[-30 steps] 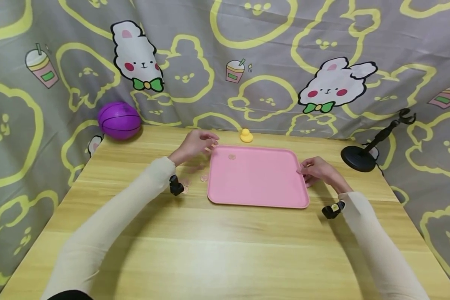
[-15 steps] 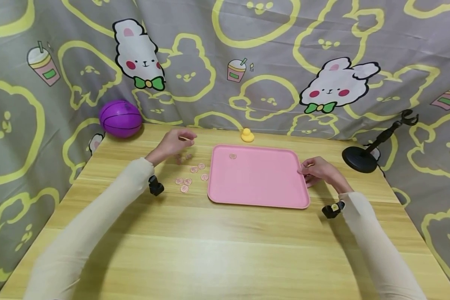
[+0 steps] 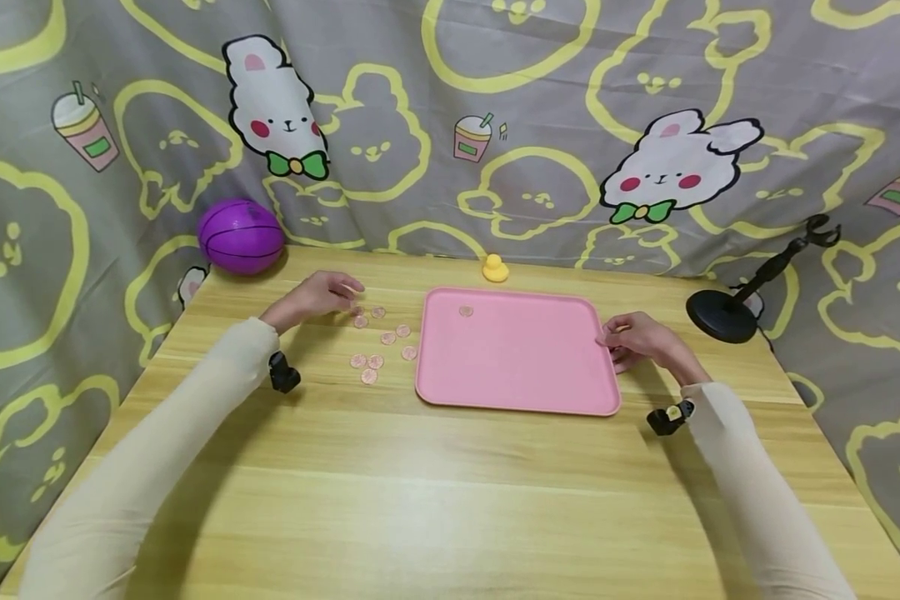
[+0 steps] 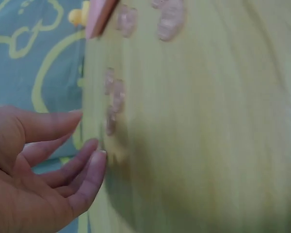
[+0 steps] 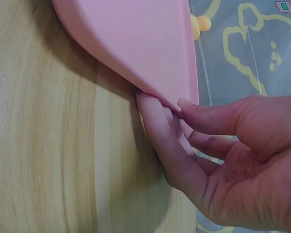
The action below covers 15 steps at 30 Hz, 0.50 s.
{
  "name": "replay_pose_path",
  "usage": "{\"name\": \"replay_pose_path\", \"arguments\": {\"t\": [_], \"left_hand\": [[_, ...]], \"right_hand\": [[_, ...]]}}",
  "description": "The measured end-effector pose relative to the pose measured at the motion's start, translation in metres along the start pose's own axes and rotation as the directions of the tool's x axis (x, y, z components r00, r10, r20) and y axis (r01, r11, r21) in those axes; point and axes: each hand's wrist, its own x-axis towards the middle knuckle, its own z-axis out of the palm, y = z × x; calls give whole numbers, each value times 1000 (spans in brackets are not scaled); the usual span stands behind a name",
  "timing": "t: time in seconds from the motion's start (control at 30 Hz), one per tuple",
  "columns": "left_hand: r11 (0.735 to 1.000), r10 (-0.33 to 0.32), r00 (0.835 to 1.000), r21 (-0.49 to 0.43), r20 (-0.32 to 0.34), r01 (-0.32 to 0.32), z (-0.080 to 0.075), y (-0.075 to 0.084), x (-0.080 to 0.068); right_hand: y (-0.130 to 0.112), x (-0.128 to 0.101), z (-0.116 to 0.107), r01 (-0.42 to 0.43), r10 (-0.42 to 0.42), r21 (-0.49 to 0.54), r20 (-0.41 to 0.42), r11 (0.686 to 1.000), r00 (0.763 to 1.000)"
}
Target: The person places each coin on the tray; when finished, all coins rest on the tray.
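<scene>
A pink rectangular tray (image 3: 517,354) lies on the table with one small round coin-like disc (image 3: 466,311) inside, near its far left corner. My right hand (image 3: 636,340) pinches the tray's right rim; in the right wrist view the thumb (image 5: 213,116) is on top and fingers are underneath. Several more pinkish, coin-like discs (image 3: 375,362) lie loose on the wood left of the tray. My left hand (image 3: 321,296) is just above the farthest left of them. In the left wrist view its thumb and fingers (image 4: 89,182) are apart, with nothing between them.
A yellow rubber duck (image 3: 495,268) sits behind the tray. A purple basketball (image 3: 242,237) is at the table's back left corner, and a black stand (image 3: 722,315) with a clip is at the back right. A patterned curtain (image 3: 390,133) hangs behind the table (image 3: 435,508).
My left hand has moved left from the tray's far left corner to the loose discs, uncovering several of them. The right hand keeps its grip, and the tray stays in place.
</scene>
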Motion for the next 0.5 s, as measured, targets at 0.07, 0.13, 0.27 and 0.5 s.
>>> {"name": "replay_pose_path", "arguments": {"t": [0.07, 0.13, 0.27, 0.5], "left_hand": [[1000, 17, 999, 8, 27, -17, 4, -4, -1], [998, 49, 998, 23, 31, -50, 8, -7, -2], [995, 88, 996, 55, 4, -88, 9, -10, -2], [992, 49, 997, 120, -65, -41, 13, -15, -2]], "right_hand": [[2, 0, -1, -3, 3, -2, 2, 1000, 1000], [3, -1, -2, -6, 6, -3, 6, 1000, 1000], [0, -2, -3, 4, -4, -4, 3, 1000, 1000], [-3, -2, 0, 8, -8, 1, -10, 1000, 1000]]}}
